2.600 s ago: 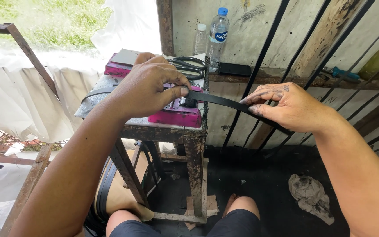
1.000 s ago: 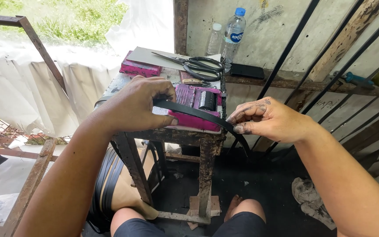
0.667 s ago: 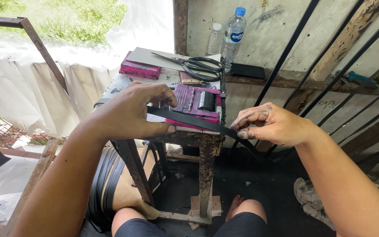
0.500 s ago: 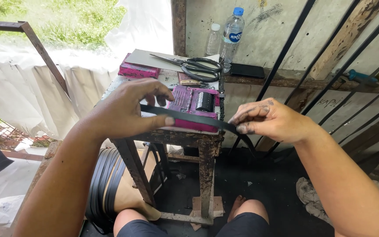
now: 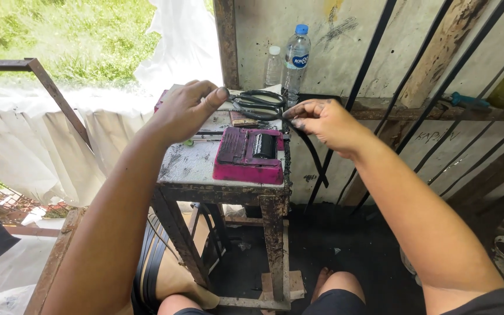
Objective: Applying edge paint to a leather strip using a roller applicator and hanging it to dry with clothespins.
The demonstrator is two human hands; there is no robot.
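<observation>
My right hand pinches the top end of a black rubber strip, which hangs down past the right edge of a small grimy table. My left hand hovers over the back left of the table top with loosely curled fingers and nothing in it. Between my hands, on the table, lies a magenta tray with a black roller. Black scissors lie behind the tray, close to my right fingertips.
Two plastic bottles stand against the wall behind the table. Dark slanted bars lean at the right. A bundle of black strips sits under the table by my knees. A rusty rail and white cloth are at the left.
My left hand let go of the strip and rose over the back of the table. My right hand lifted the strip's end up and back toward the scissors; the strip now hangs down.
</observation>
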